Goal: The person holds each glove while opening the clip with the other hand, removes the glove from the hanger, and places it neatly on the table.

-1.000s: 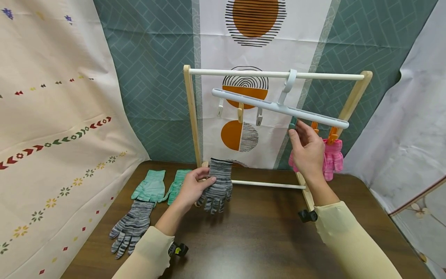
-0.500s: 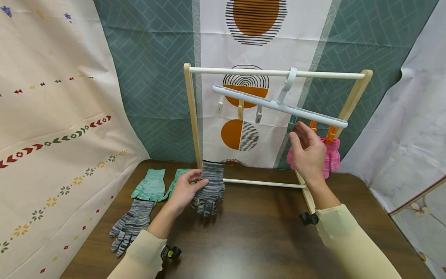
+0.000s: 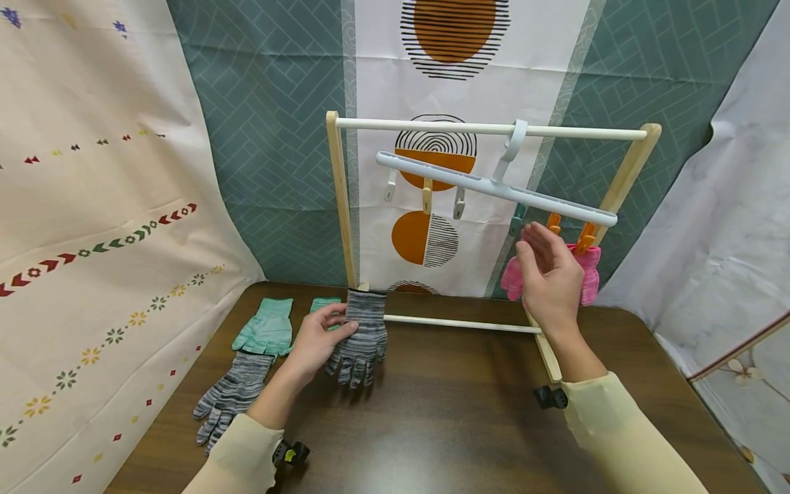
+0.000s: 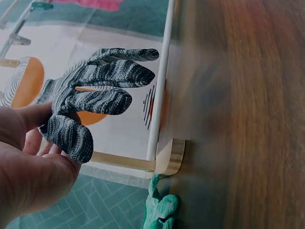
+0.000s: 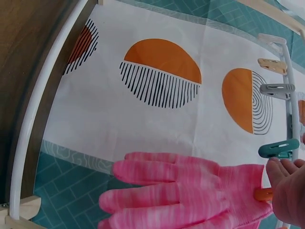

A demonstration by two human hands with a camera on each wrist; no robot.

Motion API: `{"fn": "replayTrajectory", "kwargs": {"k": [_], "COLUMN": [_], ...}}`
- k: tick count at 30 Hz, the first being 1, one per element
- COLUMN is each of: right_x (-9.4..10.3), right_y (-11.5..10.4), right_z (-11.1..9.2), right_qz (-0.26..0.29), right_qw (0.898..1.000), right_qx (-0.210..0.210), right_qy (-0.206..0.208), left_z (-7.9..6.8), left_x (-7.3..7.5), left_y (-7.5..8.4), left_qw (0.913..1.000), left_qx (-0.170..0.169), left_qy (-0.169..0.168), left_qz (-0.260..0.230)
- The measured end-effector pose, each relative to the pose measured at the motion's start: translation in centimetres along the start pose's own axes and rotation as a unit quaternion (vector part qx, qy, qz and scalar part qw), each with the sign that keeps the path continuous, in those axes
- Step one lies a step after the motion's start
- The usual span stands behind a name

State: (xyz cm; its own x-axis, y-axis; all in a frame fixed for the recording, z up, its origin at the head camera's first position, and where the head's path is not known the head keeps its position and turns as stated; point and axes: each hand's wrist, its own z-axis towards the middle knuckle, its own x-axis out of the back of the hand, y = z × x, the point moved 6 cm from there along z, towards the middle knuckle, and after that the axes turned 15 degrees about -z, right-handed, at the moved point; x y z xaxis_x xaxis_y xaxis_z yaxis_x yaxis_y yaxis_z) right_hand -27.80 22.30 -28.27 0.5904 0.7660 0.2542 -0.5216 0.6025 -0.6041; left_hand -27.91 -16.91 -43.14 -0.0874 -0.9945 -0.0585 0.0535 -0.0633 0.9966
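Note:
In the head view, my left hand (image 3: pixel 317 339) holds a grey striped knit glove (image 3: pixel 365 336) by its side, between thumb and fingers. The glove hangs cuff up; its fingers spread toward the camera in the left wrist view. My right hand (image 3: pixel 551 285) is raised below the pale blue clip hanger (image 3: pixel 444 178), fingers loosely bent and gripping nothing. Its fingertips are just below the teal clip (image 5: pixel 279 148). A pink glove (image 5: pixel 190 191) hangs from an orange clip (image 3: pixel 586 237), partly behind the right hand. White, beige (image 3: pixel 427 196) and grey clips (image 3: pixel 459 203) hang along the left half.
The tilted hanger hooks over the top bar (image 3: pixel 426 126) of a wooden rack (image 3: pixel 341 199). Another grey glove (image 3: pixel 234 391) and a mint green glove (image 3: pixel 268 328) lie at the table's left. A second green glove (image 4: pixel 161 205) lies behind the left hand. Patterned cloths surround the table (image 3: pixel 444 412).
My left hand has moved left and slightly down with the grey glove. My right hand has drawn a little down and right, away from the teal clip.

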Motion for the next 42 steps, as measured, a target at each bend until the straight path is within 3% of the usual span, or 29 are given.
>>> {"fn": "replayTrajectory", "kwargs": {"k": [17, 42], "right_x": [0.4, 0.7], "right_y": [1.0, 2.2], "right_z": [-1.8, -3.8], "right_qz": [-0.013, -0.026], "right_qw": [0.999, 0.997], "right_qx": [0.007, 0.002], "right_qy": [-0.032, -0.074], "left_z": [-1.6, -3.6], "left_x": [2.1, 5.3], "left_y": [-0.6, -3.0], "left_qw": [0.9997, 0.9949], "left_qx": [0.023, 0.081], "left_qy": [0.001, -0.003], "left_qz": [0.009, 0.06]}}
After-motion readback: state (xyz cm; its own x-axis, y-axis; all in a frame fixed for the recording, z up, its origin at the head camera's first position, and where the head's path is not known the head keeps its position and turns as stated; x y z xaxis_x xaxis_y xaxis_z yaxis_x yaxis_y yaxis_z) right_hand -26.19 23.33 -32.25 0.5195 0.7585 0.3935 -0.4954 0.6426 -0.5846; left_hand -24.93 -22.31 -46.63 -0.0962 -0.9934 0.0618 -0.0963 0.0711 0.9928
